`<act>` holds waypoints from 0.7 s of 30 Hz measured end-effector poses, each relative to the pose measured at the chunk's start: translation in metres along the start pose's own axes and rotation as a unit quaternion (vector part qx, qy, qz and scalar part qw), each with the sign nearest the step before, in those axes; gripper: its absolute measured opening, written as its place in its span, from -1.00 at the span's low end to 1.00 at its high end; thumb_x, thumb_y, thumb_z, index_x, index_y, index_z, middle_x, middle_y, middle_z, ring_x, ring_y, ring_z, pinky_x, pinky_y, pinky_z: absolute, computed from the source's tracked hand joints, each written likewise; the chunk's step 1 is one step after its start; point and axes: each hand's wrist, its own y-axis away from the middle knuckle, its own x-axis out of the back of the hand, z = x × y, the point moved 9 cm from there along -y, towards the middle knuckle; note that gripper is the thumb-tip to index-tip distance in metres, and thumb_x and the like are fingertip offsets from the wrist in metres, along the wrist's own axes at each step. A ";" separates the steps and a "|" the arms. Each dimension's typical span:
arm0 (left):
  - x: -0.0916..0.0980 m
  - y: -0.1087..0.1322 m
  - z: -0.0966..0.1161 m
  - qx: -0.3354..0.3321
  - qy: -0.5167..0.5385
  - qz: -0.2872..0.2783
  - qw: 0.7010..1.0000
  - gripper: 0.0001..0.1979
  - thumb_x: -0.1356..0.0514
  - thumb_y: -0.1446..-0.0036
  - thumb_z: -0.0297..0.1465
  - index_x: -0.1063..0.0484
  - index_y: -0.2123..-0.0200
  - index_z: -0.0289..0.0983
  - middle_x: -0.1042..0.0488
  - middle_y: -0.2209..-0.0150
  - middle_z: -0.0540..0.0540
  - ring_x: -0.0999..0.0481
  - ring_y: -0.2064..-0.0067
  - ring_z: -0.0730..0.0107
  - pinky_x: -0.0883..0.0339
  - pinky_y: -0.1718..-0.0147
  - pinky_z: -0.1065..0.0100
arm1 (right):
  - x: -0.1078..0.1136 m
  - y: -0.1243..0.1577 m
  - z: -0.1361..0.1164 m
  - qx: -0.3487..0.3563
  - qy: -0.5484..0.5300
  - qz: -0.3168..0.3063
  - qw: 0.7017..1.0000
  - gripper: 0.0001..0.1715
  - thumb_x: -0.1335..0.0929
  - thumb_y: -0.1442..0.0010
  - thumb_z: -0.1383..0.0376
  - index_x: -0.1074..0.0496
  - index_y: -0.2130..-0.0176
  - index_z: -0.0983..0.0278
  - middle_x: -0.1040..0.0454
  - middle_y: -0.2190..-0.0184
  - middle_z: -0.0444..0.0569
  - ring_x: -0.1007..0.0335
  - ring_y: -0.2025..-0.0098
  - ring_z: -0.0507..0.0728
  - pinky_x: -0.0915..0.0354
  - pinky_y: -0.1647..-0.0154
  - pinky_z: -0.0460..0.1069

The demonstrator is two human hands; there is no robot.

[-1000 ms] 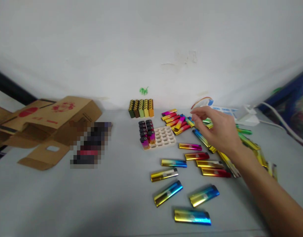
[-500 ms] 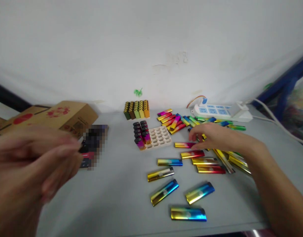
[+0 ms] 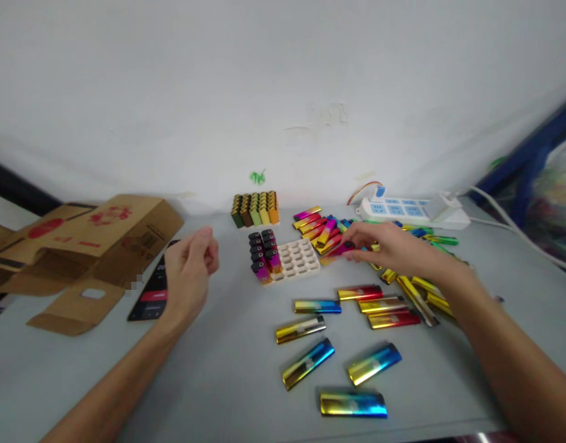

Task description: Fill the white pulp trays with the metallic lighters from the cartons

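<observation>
My right hand (image 3: 378,243) pinches a pink-and-gold lighter (image 3: 341,250) between thumb and fingertips, just right of a cream tray (image 3: 302,258) with rows of holes. Pink-purple lighters with black tops (image 3: 265,255) stand upright in the tray's left columns; its holes to the right show bare. My left hand (image 3: 191,264) is curled into a fist over the near part of a dark phone (image 3: 150,294), with nothing sticking out of it. Loose metallic lighters, among them a red-and-gold lighter (image 3: 359,292) and a blue-and-gold lighter (image 3: 317,306), lie below my right hand.
A second block of upright lighters (image 3: 255,209) stands against the wall. An opened cardboard box (image 3: 121,227) lies at the left. A white power strip (image 3: 398,210) with a cable runs along the back right. More loose lighters (image 3: 310,224) are heaped behind my right hand.
My left hand has moved away from the camera and right, down to the phone. My right hand has picked up the pink-and-gold lighter and brought it slightly left towards the tray.
</observation>
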 end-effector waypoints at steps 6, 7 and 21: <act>-0.006 0.013 0.003 0.016 -0.004 0.002 1.000 -0.66 -0.29 -0.33 -0.19 -0.49 0.47 -0.23 -0.31 0.76 0.11 -0.21 0.76 0.51 -0.05 0.75 0.42 | -0.012 -0.012 -0.006 0.023 -0.228 0.064 0.971 -0.63 -0.51 -0.29 0.02 -0.57 0.06 0.21 -0.64 0.13 0.00 -0.58 0.09 0.19 -0.50 0.01 0.12; -0.006 0.014 0.003 0.019 -0.006 0.002 1.000 -0.67 -0.31 -0.31 -0.21 -0.51 0.47 -0.23 -0.26 0.79 0.13 -0.17 0.78 0.51 -0.02 0.76 0.41 | -0.015 -0.013 -0.006 0.019 -0.272 0.073 0.959 -0.63 -0.52 -0.28 0.03 -0.56 0.07 0.21 -0.65 0.09 0.01 -0.58 0.04 0.20 -0.50 -0.05 0.15; -0.018 0.021 0.014 -0.069 -0.135 -0.159 0.976 -0.66 -0.19 -0.31 -0.12 -0.53 0.38 -0.22 -0.32 0.56 0.04 -0.29 0.52 0.40 -0.19 0.52 0.35 | -0.067 -0.018 -0.027 -0.097 -0.483 0.059 0.868 -0.56 -0.34 -0.40 -0.17 -0.24 0.06 0.08 -0.35 0.47 -0.31 0.00 0.66 -0.04 0.01 0.69 -0.13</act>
